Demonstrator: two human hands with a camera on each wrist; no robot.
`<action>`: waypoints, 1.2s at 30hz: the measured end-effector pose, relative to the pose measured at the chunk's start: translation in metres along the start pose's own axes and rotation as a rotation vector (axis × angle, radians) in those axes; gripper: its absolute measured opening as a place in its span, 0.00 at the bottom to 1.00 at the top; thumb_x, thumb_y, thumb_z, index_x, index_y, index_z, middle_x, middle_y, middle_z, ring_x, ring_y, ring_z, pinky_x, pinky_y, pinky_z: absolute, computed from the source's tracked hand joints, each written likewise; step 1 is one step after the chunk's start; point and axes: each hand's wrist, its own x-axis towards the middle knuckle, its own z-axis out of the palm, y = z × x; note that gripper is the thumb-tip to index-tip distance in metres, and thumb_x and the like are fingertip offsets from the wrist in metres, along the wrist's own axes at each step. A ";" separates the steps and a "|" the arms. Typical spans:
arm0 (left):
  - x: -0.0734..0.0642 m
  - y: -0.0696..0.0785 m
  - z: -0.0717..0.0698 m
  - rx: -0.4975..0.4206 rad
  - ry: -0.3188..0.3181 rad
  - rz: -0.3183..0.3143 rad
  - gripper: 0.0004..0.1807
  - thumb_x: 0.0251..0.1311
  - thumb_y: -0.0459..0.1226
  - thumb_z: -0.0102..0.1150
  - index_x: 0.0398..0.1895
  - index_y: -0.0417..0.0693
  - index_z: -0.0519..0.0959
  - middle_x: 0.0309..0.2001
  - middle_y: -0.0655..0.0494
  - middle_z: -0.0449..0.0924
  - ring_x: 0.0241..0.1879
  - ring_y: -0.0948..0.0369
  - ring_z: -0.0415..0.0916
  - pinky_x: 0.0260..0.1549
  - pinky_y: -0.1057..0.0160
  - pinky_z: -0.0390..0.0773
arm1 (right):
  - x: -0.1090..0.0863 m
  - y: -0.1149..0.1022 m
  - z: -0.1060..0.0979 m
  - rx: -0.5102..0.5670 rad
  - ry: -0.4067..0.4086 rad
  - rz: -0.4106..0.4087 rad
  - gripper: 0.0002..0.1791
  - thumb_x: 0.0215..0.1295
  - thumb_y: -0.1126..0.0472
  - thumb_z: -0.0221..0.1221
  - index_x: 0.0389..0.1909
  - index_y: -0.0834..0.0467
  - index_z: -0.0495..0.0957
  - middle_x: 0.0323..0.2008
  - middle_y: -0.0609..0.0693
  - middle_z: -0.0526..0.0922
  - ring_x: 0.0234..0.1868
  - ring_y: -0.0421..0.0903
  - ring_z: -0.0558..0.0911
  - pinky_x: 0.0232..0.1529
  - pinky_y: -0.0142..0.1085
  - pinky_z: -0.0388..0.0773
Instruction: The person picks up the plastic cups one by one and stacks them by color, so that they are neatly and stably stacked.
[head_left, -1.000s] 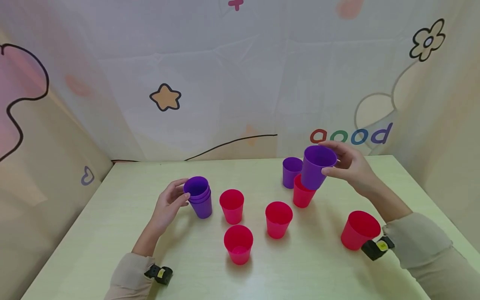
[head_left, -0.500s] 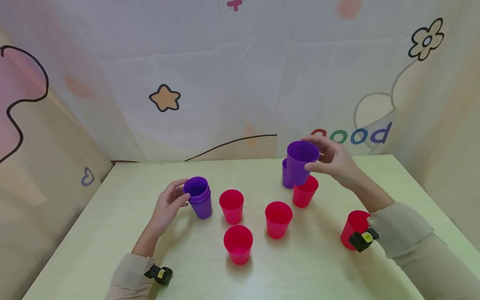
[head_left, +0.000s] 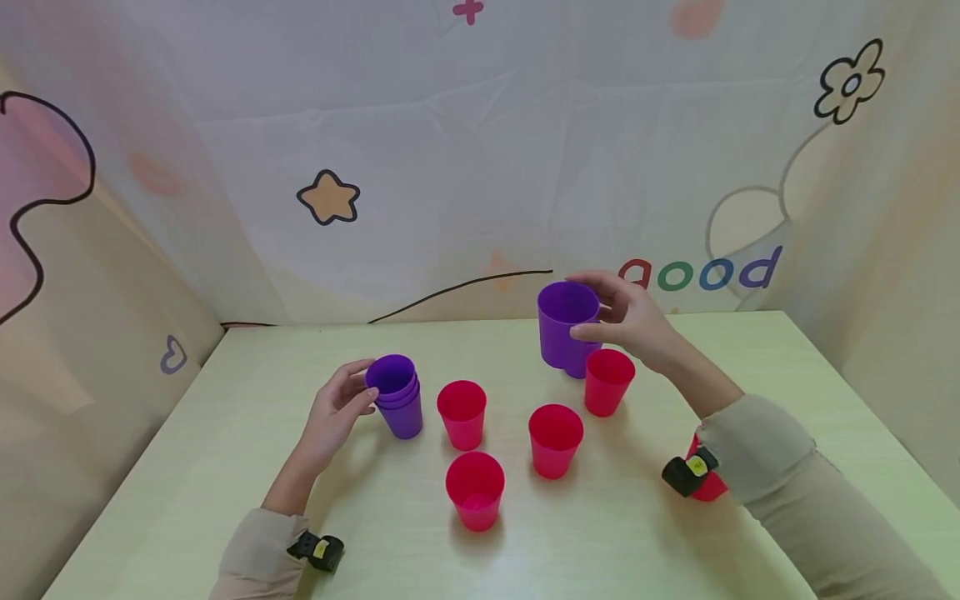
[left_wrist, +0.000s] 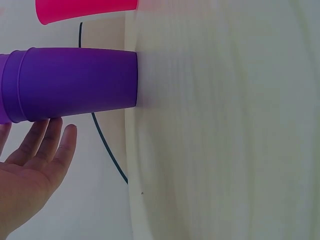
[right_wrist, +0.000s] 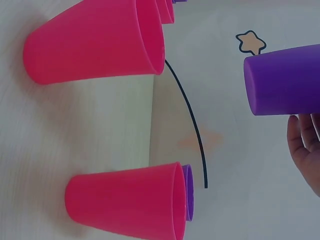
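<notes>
Gripping the tapered purple plastic cup [head_left: 561, 333], the right hand [head_left: 633, 325] (left hand [head_left: 335, 412] clamped on stacked purple plastic cups [head_left: 403, 415]) should clear the red plastic tumbler [head_left: 607, 385] below its fingers.

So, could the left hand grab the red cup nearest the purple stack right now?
Probably not straight away: the left hand holds the purple stack, which stands between it and that red cup. Letting go and reaching around would likely work.

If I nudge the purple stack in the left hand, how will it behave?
Likely tippy: the purple stack is tall and tapers to a narrower base. Probably light and fairly stiff, since its walls look like thin, smooth plastic. The left hand, holding it near the rims, may steady it against a gentle push.
</notes>
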 end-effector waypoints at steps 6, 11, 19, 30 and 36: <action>0.000 0.000 0.000 -0.004 -0.001 0.002 0.22 0.63 0.34 0.50 0.60 0.40 0.64 0.51 0.36 0.71 0.43 0.66 0.74 0.40 0.61 0.77 | 0.008 0.001 0.010 0.022 -0.033 0.019 0.32 0.53 0.70 0.60 0.60 0.64 0.61 0.54 0.59 0.68 0.52 0.53 0.72 0.44 0.38 0.76; 0.000 0.000 0.000 -0.003 -0.003 -0.002 0.22 0.63 0.34 0.50 0.60 0.40 0.64 0.51 0.36 0.71 0.43 0.66 0.74 0.40 0.59 0.77 | 0.015 0.001 0.019 0.028 -0.056 -0.016 0.31 0.53 0.68 0.61 0.60 0.64 0.62 0.52 0.59 0.71 0.50 0.52 0.74 0.46 0.39 0.76; 0.000 0.000 -0.001 -0.001 -0.010 0.002 0.22 0.63 0.34 0.50 0.60 0.39 0.64 0.51 0.36 0.70 0.43 0.66 0.74 0.40 0.61 0.77 | 0.025 -0.004 0.035 0.048 -0.063 -0.041 0.31 0.51 0.69 0.60 0.59 0.65 0.63 0.52 0.60 0.72 0.50 0.52 0.74 0.48 0.40 0.74; 0.000 0.000 -0.001 -0.010 -0.008 -0.006 0.22 0.63 0.34 0.51 0.60 0.39 0.64 0.52 0.36 0.70 0.43 0.66 0.74 0.40 0.63 0.77 | 0.035 -0.012 0.052 0.090 -0.104 -0.059 0.33 0.51 0.70 0.60 0.60 0.66 0.62 0.53 0.60 0.71 0.50 0.54 0.73 0.48 0.43 0.74; 0.000 0.000 -0.002 -0.009 -0.010 -0.008 0.22 0.63 0.34 0.50 0.60 0.39 0.64 0.52 0.36 0.70 0.44 0.66 0.74 0.39 0.65 0.77 | 0.041 -0.013 0.060 0.101 -0.125 -0.088 0.32 0.49 0.72 0.60 0.58 0.67 0.63 0.51 0.61 0.71 0.50 0.54 0.74 0.47 0.42 0.75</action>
